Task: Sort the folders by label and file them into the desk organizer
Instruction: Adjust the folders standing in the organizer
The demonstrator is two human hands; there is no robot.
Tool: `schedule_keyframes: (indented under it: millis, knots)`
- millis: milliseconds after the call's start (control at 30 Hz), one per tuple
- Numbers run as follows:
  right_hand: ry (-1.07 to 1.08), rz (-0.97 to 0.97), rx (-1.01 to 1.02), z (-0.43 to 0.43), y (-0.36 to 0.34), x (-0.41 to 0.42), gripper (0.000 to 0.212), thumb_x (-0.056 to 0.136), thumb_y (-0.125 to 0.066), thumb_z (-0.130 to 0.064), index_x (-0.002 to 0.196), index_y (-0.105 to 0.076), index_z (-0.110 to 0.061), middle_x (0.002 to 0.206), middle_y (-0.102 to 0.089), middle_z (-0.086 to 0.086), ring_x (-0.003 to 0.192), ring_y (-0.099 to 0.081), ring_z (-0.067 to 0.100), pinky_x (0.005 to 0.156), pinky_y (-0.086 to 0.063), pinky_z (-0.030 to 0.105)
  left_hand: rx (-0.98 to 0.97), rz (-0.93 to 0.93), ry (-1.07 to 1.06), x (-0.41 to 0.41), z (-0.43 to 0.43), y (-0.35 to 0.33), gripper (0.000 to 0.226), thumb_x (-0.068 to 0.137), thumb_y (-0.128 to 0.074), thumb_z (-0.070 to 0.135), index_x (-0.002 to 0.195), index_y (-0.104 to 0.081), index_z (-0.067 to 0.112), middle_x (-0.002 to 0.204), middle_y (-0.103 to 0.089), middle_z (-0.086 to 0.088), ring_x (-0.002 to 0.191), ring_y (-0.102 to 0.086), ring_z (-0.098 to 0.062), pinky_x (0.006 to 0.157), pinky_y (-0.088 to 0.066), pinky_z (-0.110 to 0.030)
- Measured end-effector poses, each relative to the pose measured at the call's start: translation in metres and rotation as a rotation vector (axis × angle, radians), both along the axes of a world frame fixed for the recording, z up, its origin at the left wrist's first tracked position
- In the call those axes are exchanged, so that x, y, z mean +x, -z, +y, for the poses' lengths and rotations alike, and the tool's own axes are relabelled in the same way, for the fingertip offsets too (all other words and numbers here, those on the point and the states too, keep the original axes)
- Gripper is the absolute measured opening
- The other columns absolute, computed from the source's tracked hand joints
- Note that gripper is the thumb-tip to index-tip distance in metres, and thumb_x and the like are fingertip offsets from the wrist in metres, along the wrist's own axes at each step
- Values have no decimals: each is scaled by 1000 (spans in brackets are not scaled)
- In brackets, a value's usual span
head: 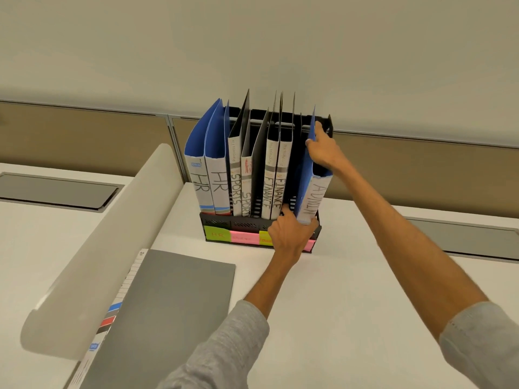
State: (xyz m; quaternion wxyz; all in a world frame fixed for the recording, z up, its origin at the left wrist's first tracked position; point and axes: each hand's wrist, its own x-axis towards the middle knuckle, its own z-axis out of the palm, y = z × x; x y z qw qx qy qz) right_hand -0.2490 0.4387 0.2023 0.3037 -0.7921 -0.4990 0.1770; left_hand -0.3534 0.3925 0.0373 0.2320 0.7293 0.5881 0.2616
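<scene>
Grey folder [168,318]: lies flat on the white desk [351,290], left of the organizer and nearer the camera; long axis runs away from the camera, spine along the left edge.
Organizer [216,221]: black, stands at the back of the desk; coloured sticky notes [244,237] along the front base (only "HR" readable).
HR folders [217,186]: two, blue, upright in the leftmost slot, spines facing the camera.
SPORTS folders [236,192]: two, dark covers, upright in the next slot, lettering reading down the spines.
FINANCE folders [271,189]: two, upright, just left of the hands.
Left hand [289,234]: grips the bottom of the ADMIN spine, thumb on its left side, fingers curled round the right.
ADMIN folder [313,197]: blue, in the rightmost slot, spine facing the camera, long axis near vertical with the top leaning slightly right; cannot tell whether fully seated.
Right hand [323,153]: pinches the upper blue cover between thumb and forefinger, forefinger pointing up.
</scene>
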Motion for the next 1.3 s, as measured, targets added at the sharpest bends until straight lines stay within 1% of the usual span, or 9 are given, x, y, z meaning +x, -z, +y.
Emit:
schedule_keyframes:
  millis: [133,233,333,433,600,867,1067,1167,1300]
  knots:
    - [-16,-51,-20,1,-3,7,62,93,-39,-5,152,-24,-15,142,-46,17,123,-48,39,95,-43,41,-10,62,38,4,3,-1,70,76,-61,64,119,-49,11,103,-69,-9,94,-68,-32,75,-53,-35]
    - [14,-49,-15,5,-6,11,21,89,-40,-1,107,-44,-12,103,-50,13,95,-47,29,72,-36,32,-10,123,63,-2,6,1,75,75,-61,70,120,-49,11,105,-68,-9,96,-67,-31,76,-54,-36]
    - [1,-10,16,8,-8,14,33,88,-41,2,75,-30,-26,81,-41,3,84,-38,23,56,-29,27,-19,120,83,-4,5,3,72,77,-62,68,119,-51,11,109,-67,-10,100,-66,-31,79,-55,-37]
    - [-52,59,68,7,-10,16,17,90,-43,1,99,-50,-12,105,-60,14,96,-57,33,78,-49,36,-23,75,113,-2,5,3,60,81,-62,60,113,-56,10,111,-68,-11,100,-66,-32,79,-56,-37]
    - [-178,225,77,6,-9,18,51,96,-42,2,144,-43,-13,139,-55,9,128,-51,26,110,-41,43,-79,-52,71,2,7,0,50,76,-69,48,105,-59,8,107,-70,-11,97,-66,-33,76,-55,-37]
    - [-195,310,97,7,2,18,48,101,-44,-15,148,-38,-12,151,-42,6,140,-38,21,116,-29,32,-90,-97,46,5,6,-4,48,77,-71,45,104,-60,8,105,-69,-11,97,-66,-32,77,-55,-38]
    - [-183,714,-98,-2,17,26,76,92,-28,-71,148,-36,-20,142,-50,13,125,-53,32,105,-42,53,-12,31,72,-10,4,-3,55,80,-62,60,106,-59,12,105,-70,-10,96,-67,-32,76,-52,-35]
    - [-156,880,-56,-13,23,33,79,89,-25,-76,146,-39,-23,130,-60,11,115,-61,30,98,-47,54,23,23,75,-15,1,-3,59,81,-59,64,111,-59,13,108,-70,-10,98,-67,-34,77,-53,-37]
    - [-87,943,-17,-34,41,22,77,93,-26,-71,150,-34,-21,146,-47,14,134,-44,33,110,-29,65,29,-1,79,-21,-6,-10,56,84,-56,63,111,-61,15,107,-71,-7,97,-67,-31,79,-56,-38]
